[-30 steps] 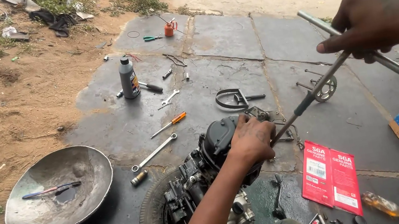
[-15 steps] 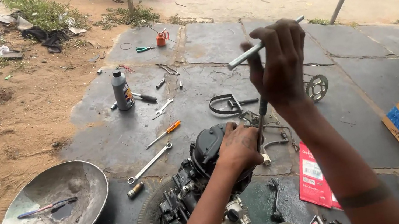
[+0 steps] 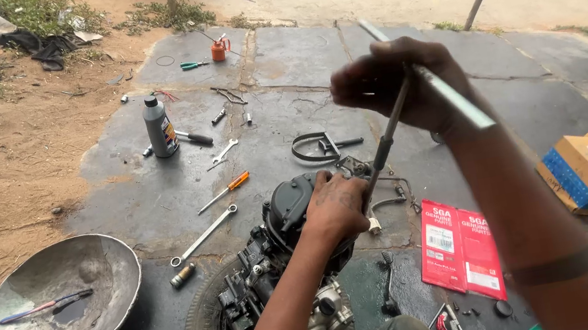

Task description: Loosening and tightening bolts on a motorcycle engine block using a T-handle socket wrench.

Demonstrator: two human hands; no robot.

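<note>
Meanwhile the left hand (image 3: 336, 210) presses flat on the engine (image 3: 281, 272), while the right hand (image 3: 397, 86) grips a long T-handled wrench (image 3: 387, 142).

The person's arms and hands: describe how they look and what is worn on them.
Both forearms are bare, with no sleeves and no gloves in view. The left hand has dark grease smudges across its back. The right hand is also ungloved; a thin dark band circles that forearm further up.
</note>
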